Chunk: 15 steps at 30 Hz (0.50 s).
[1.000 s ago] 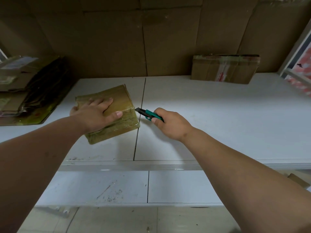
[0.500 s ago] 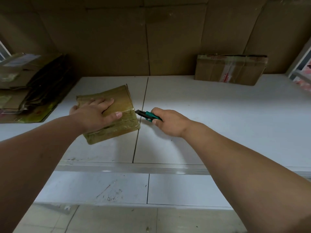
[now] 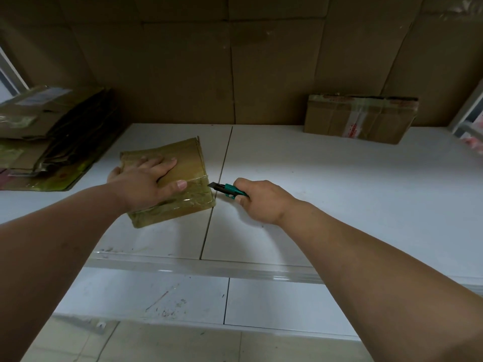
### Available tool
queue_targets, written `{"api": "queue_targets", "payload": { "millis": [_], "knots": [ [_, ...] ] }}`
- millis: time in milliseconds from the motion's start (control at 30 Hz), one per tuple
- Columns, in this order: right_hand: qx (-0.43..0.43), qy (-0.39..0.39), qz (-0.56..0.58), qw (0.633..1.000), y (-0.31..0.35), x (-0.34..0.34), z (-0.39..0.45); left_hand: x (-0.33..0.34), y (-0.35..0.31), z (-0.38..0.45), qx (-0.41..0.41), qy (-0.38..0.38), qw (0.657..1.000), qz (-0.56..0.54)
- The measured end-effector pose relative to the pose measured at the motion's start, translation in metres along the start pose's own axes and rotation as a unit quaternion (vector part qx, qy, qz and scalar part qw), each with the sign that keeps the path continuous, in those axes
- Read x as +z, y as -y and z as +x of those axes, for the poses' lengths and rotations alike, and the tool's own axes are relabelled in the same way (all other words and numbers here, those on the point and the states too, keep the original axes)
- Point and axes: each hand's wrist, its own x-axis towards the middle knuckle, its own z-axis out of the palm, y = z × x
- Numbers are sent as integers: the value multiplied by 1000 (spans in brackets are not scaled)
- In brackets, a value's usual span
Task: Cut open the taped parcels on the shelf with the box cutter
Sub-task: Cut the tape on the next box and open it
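A small brown taped parcel lies flat on the white shelf, left of the shelf's seam. My left hand presses down on its top with straight fingers, thumb along the near edge. My right hand grips a green and black box cutter. Its blade tip touches the parcel's right side at the top edge. A second taped parcel leans against the cardboard back wall at the far right.
A stack of flattened cartons and packaging fills the shelf's left end. The shelf's metal front rail runs across below my forearms, with a lower white shelf beneath. A white frame stands at the right.
The box cutter has moved left, from a small gap to touching the parcel's right side. My left hand stays pressed on the parcel. The camera has shifted slightly.
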Motion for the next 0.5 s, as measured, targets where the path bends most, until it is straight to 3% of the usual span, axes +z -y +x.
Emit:
{"api": "queue_targets", "payload": {
  "millis": [500],
  "knots": [
    [-15, 25, -130, 991, 3, 0, 0, -9, -10, -10, -23, 27, 999, -13]
  ]
}}
